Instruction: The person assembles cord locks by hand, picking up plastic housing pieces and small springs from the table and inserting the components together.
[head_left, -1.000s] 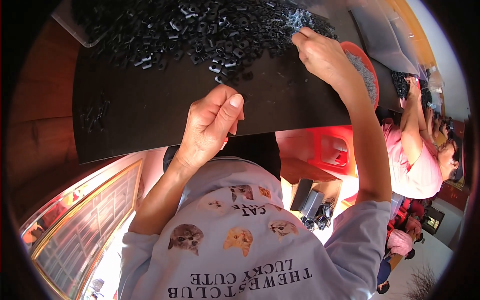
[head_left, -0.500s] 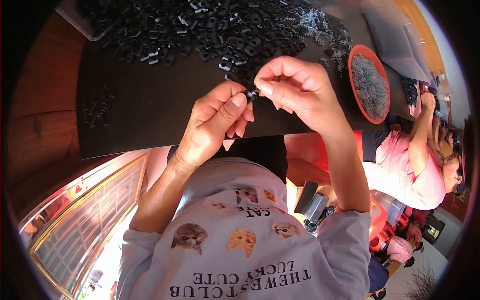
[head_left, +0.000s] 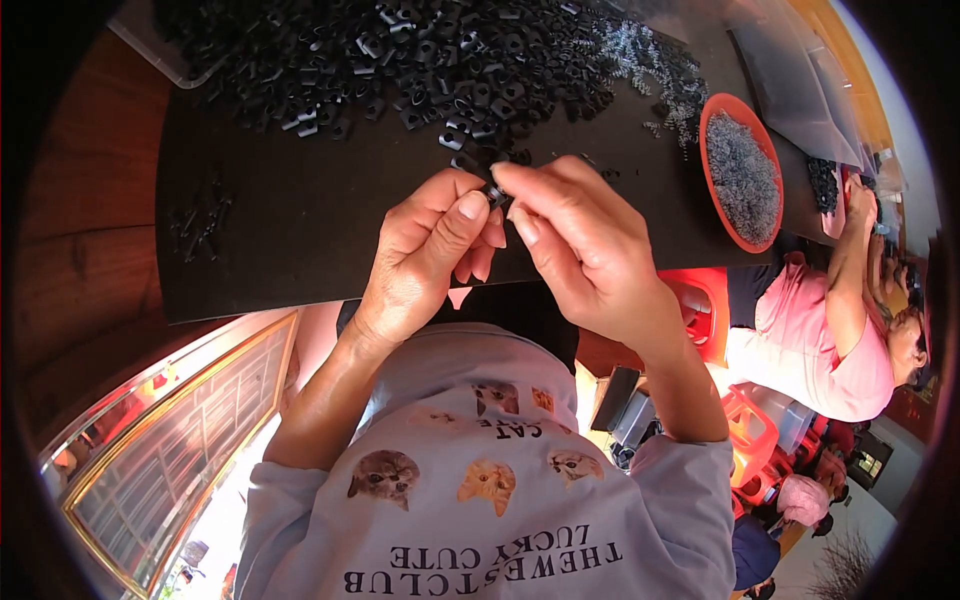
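My left hand [head_left: 425, 250] is closed in a pinch on a small black plastic part [head_left: 496, 196], held up above the near half of the dark table. A bit of shiny metal, apparently a spring, shows at the part's end. My right hand [head_left: 585, 240] meets it from the other side, with the forefinger tip against its top and the thumb just below. The fingertips partly hide the piece. Beyond both hands spreads a large heap of black plastic parts [head_left: 400, 60], some of them lying close to my fingers.
Loose metal springs [head_left: 650, 65] lie right of the heap. An orange bowl [head_left: 706, 170] full of springs stands on the table's right side. Several thin dark pieces [head_left: 203, 218] lie at the left. A co-worker in pink [head_left: 815, 325] sits at the right, near red stools [head_left: 750, 430].
My right hand has turned and come lower, its forefinger now across the top of the part and its thumb spread away below. The left hand keeps its pinch almost in place.
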